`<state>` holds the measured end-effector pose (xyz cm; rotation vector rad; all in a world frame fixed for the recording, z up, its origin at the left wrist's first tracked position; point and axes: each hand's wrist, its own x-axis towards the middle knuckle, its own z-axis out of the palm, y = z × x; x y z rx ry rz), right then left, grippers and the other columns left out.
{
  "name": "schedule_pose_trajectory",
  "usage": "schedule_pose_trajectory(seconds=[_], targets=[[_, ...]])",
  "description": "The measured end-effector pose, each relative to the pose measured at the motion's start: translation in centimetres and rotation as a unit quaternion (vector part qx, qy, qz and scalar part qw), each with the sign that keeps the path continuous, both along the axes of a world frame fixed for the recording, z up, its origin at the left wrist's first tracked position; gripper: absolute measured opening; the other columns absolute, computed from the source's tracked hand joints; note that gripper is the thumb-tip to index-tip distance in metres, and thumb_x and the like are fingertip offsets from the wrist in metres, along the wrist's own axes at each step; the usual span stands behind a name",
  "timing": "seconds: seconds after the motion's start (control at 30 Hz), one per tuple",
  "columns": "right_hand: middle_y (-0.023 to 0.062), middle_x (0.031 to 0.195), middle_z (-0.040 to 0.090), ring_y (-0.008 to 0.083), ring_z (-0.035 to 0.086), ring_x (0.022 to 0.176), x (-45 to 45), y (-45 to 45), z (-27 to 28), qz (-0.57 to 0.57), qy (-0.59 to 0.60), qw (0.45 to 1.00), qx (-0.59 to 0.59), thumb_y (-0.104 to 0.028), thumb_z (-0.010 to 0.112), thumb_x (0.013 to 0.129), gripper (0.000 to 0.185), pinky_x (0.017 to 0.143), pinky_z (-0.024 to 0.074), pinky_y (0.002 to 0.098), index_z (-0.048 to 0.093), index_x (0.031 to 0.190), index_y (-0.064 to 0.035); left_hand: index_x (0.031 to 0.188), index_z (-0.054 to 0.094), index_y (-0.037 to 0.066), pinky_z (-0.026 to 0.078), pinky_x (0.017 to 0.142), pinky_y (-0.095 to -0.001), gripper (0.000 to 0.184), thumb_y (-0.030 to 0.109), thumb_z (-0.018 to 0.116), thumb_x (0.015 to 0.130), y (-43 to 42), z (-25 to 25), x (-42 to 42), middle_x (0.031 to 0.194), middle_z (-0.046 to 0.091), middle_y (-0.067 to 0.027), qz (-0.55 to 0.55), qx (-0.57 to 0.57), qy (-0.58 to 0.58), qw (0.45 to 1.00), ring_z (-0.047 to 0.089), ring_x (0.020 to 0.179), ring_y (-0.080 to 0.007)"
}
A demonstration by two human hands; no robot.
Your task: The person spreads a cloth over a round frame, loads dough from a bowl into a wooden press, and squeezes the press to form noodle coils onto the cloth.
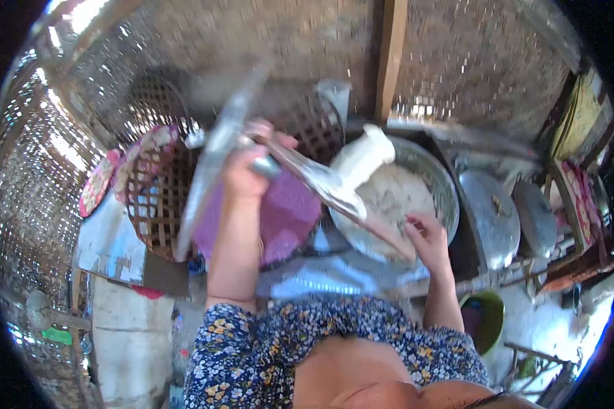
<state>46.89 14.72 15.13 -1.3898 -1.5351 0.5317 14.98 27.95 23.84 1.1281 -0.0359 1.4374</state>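
Note:
My left hand (pixel 247 170) is closed around the knob side of a blurred metal lid (pixel 218 153), which is tilted nearly edge-on. A long wooden paddle (pixel 300 163) with white matter on it slants from beside this hand toward the right, across a large metal basin (pixel 451 198). Pale, soft-looking contents (pixel 406 194) fill much of the basin. A white object (pixel 367 160), perhaps a cloth, lies against the paddle. My right hand (pixel 430 238) is over the basin's right front, near the paddle's lower end, fingers partly bent and apart, holding nothing visible.
A purple round surface (pixel 290 218) lies below the left hand. Woven baskets (pixel 158 204) stand at the left and back. Two metal lids (pixel 491 218) are at the right, and a green bucket (pixel 490 313) stands lower right. A wooden post (pixel 391 58) rises behind.

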Motion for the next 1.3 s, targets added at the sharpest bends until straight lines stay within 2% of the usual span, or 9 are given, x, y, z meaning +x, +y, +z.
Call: schedule_pose_trajectory(seconds=[0.2, 0.33, 0.43, 0.63, 0.87, 1.03, 1.1, 1.23, 1.3], targets=[[0.0089, 0.073, 0.062, 0.0194, 0.059, 0.07, -0.6, -4.3, -6.4, 0.238, -0.063, 0.942, -0.23, -0.011, 0.061, 0.076, 0.011, 0.061, 0.0461, 0.0301, 0.062, 0.083, -0.0029, 0.094, 0.059, 0.016, 0.022, 0.102, -0.053, 0.028, 0.018, 0.057, 0.067, -7.1, -2.2, -8.0, 0.092, 0.045, -0.0044, 0.149, 0.026, -0.034, 0.988, 0.05, 0.091, -0.0305], [0.0148, 0.083, 0.063, 0.0295, 0.061, 0.077, -3.1, -5.0, -14.3, 0.084, -0.158, 0.911, -0.372, -0.019, 0.059, 0.076, 0.016, 0.067, 0.0477, 0.0364, 0.065, 0.085, -0.0068, 0.092, 0.058, 0.019, 0.016, 0.107, -0.0498, 0.024, 0.023, 0.059, 0.069, -9.8, -4.0, -11.0, 0.092, 0.045, -0.0029, 0.183, 0.026, -0.066, 0.981, 0.049, 0.09, -0.0252], [0.0146, 0.083, 0.062, 0.0302, 0.061, 0.079, -5.1, -3.6, -20.9, 0.065, -0.106, 0.961, -0.246, -0.02, 0.056, 0.076, 0.016, 0.071, 0.0484, 0.0375, 0.065, 0.083, -0.009, 0.09, 0.06, 0.018, 0.027, 0.101, -0.0426, 0.024, 0.019, 0.062, 0.066, -11.5, -4.4, -12.2, 0.09, 0.045, -0.0024, 0.184, -0.025, -0.135, 0.973, 0.046, 0.091, -0.0212], [0.0126, 0.085, 0.062, 0.0287, 0.06, 0.083, -10.1, 1.5, -25.4, 0.062, -0.404, 0.898, -0.165, -0.014, 0.049, 0.076, 0.015, 0.069, 0.0486, 0.0413, 0.061, 0.079, -0.0057, 0.084, 0.063, 0.017, 0.034, 0.093, -0.0364, 0.023, 0.015, 0.065, 0.06, -14.1, -3.6, -14.3, 0.088, 0.047, -0.0039, 0.26, -0.069, -0.198, 0.943, 0.043, 0.088, -0.0184], [0.0117, 0.093, 0.061, 0.0254, 0.06, 0.082, -8.7, 0.9, -23.5, 0.139, -0.468, 0.861, -0.141, -0.012, 0.05, 0.075, 0.015, 0.066, 0.0485, 0.0361, 0.063, 0.08, -0.0066, 0.085, 0.063, 0.015, 0.033, 0.091, -0.0345, 0.022, 0.014, 0.064, 0.063, -17.1, -3.3, -16.3, 0.087, 0.049, -0.0047, 0.282, -0.019, -0.198, 0.939, 0.043, 0.088, -0.0193], [0.0126, 0.088, 0.06, 0.0248, 0.06, 0.076, -8.8, -1.9, -13.1, 0.113, -0.262, 0.955, 0.085, -0.001, 0.058, 0.071, 0.023, 0.067, 0.0493, 0.0352, 0.06, 0.094, -0.0023, 0.087, 0.061, 0.014, 0.033, 0.088, -0.0339, 0.02, 0.016, 0.061, 0.067, -19.7, -2.7, -19.2, 0.086, 0.049, -0.0059, 0.405, 0.038, -0.18, 0.896, 0.042, 0.089, -0.0209], [0.0121, 0.089, 0.06, 0.0221, 0.061, 0.077, -7.7, -1.2, -10.9, 0.131, -0.023, 0.99, -0.047, 0.0, 0.058, 0.074, 0.023, 0.068, 0.0502, 0.0326, 0.058, 0.097, -0.0003, 0.086, 0.061, 0.015, 0.032, 0.088, -0.0344, 0.02, 0.015, 0.06, 0.066, -20.7, -2.7, -20.1, 0.086, 0.049, -0.0067, 0.467, 0.037, -0.177, 0.866, 0.042, 0.089, -0.0218], [0.0121, 0.093, 0.061, 0.0189, 0.061, 0.084, -6.9, -1.0, -5.3, 0.09, 0.446, 0.846, -0.279, -0.001, 0.056, 0.081, 0.018, 0.073, 0.0513, 0.0282, 0.058, 0.098, 0.0035, 0.087, 0.06, 0.015, 0.031, 0.09, -0.0372, 0.022, 0.016, 0.06, 0.065, -22.0, -4.3, -22.0, 0.089, 0.044, -0.0082, 0.486, 0.052, -0.201, 0.849, 0.041, 0.091, -0.0231], [0.0132, 0.095, 0.061, 0.0203, 0.061, 0.086, -7.0, -1.3, -4.9, 0.104, 0.451, 0.843, -0.273, 0.001, 0.054, 0.082, 0.017, 0.075, 0.0513, 0.0284, 0.057, 0.098, 0.0052, 0.088, 0.059, 0.015, 0.032, 0.092, -0.04, 0.023, 0.014, 0.061, 0.065, -22.5, -5.0, -23.0, 0.089, 0.044, -0.0079, 0.475, 0.045, -0.223, 0.85, 0.042, 0.093, -0.0238]])
